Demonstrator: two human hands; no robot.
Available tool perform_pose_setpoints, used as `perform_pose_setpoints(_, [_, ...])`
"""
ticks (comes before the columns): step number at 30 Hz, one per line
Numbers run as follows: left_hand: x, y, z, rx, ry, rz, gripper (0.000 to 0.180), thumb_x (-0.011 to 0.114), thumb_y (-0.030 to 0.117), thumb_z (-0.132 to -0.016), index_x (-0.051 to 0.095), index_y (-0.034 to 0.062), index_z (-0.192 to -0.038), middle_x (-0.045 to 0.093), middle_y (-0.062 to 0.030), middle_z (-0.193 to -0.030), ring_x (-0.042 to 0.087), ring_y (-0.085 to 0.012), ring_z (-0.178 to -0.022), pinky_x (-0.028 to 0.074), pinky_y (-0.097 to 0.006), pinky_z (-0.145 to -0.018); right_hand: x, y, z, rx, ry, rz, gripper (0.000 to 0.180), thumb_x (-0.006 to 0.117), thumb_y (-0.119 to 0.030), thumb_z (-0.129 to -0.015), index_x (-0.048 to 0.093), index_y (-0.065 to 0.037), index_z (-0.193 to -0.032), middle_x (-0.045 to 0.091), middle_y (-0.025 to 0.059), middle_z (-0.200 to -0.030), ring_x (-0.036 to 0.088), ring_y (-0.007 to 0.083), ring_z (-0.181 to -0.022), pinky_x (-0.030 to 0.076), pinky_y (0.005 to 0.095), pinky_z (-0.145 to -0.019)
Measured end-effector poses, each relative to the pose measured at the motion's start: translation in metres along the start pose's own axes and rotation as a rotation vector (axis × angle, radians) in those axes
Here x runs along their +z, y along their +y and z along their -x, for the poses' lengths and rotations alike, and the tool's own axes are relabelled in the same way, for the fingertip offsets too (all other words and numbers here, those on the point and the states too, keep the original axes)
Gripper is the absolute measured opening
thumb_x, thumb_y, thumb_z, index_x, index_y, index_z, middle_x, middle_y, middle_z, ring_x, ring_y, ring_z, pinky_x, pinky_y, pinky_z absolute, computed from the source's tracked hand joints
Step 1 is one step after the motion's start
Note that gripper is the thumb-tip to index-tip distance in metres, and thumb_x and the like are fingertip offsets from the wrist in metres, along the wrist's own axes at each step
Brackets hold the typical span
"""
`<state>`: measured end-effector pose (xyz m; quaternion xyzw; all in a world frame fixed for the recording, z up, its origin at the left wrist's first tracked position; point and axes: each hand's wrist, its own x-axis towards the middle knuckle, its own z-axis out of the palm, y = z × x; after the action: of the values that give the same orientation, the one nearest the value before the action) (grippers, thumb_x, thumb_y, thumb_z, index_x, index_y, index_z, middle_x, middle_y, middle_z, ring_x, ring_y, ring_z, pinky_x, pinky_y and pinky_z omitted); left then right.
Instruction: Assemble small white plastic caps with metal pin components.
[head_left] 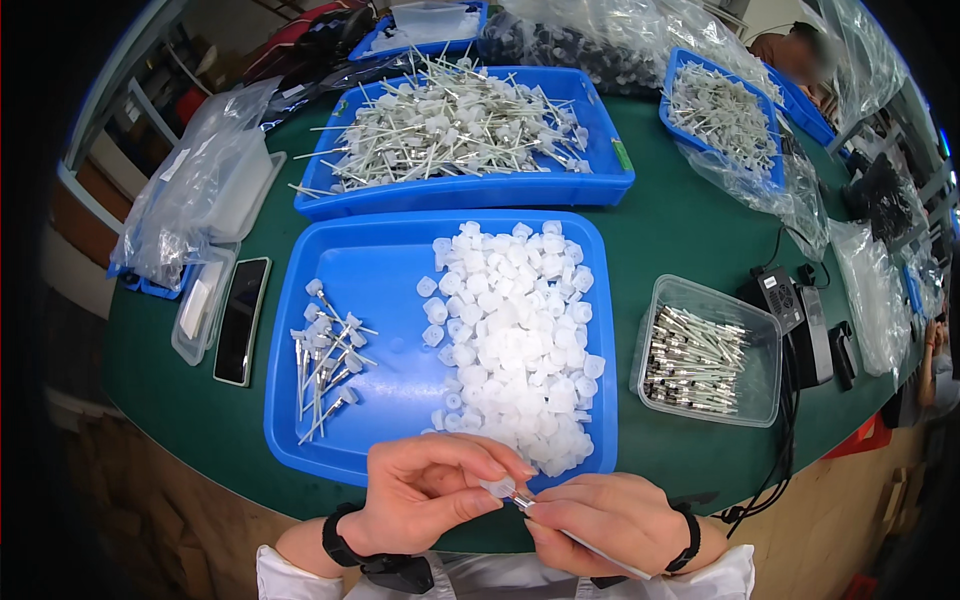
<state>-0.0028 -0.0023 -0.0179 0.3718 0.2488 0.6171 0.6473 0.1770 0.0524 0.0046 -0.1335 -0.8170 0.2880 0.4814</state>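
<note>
A small translucent white plastic cap (pixel 497 487) is pinched between the thumb and fingers of my left hand (pixel 425 495). My right hand (pixel 610 515) grips a thin pale rod with a silvery metal end (pixel 523 499); its tail sticks out below the fingers. Cap and metal end meet, or nearly so, at the front edge of a shallow blue tray (pixel 395 260). In that tray, loose white caps (pixel 515 340) fill the right half. Several rods with caps on them (pixel 330 355) lie at its left. Fingers hide part of both held pieces.
Right of the tray stands a clear plastic box (pixel 707 413) of bare rods, beside a black device (pixel 780 295) with cables. Behind, another blue tray (pixel 470 190) is heaped with capped rods. A phone (pixel 242 320) lies at left. Another person (pixel 795 55) sits at the far right.
</note>
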Motion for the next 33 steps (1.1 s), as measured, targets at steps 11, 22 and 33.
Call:
perform_pose_setpoints(11, [-0.001,-0.003,0.000,0.025,0.012,-0.015,0.023,0.060,-0.009,-0.079,0.057,-0.0068,-0.101,0.057,-0.0271,-0.106,0.060,-0.0298,-0.099,0.051,-0.040,-0.085,0.000,0.001,0.003,-0.071,-0.017,0.143,0.021,0.069,0.002,-0.066,0.061,0.006,-0.085,0.063,0.0137,-0.073,0.064,0.0219,-0.058,0.052,0.0258,-0.049])
perform_pose_setpoints(22, [-0.003,-0.001,0.000,0.014,0.003,-0.010,0.019,0.061,-0.009,-0.079,0.057,-0.0074,-0.098,0.058,-0.0283,-0.104,0.061,-0.0301,-0.095,0.052,-0.039,-0.082,-0.003,0.001,-0.001,-0.083,-0.035,0.111,0.020,0.068,0.002,-0.066,0.061,0.006,-0.085,0.062,0.0130,-0.072,0.063,0.0209,-0.056,0.051,0.0253,-0.047])
perform_pose_setpoints(33, [-0.002,-0.003,0.001,0.033,0.020,-0.045,0.019,0.061,-0.009,-0.079,0.058,-0.0074,-0.097,0.059,-0.0278,-0.103,0.061,-0.0302,-0.094,0.052,-0.040,-0.081,-0.004,-0.001,-0.005,-0.130,-0.130,0.178,0.019,0.067,0.001,-0.068,0.060,0.006,-0.085,0.061,0.0143,-0.073,0.063,0.0213,-0.058,0.051,0.0258,-0.046])
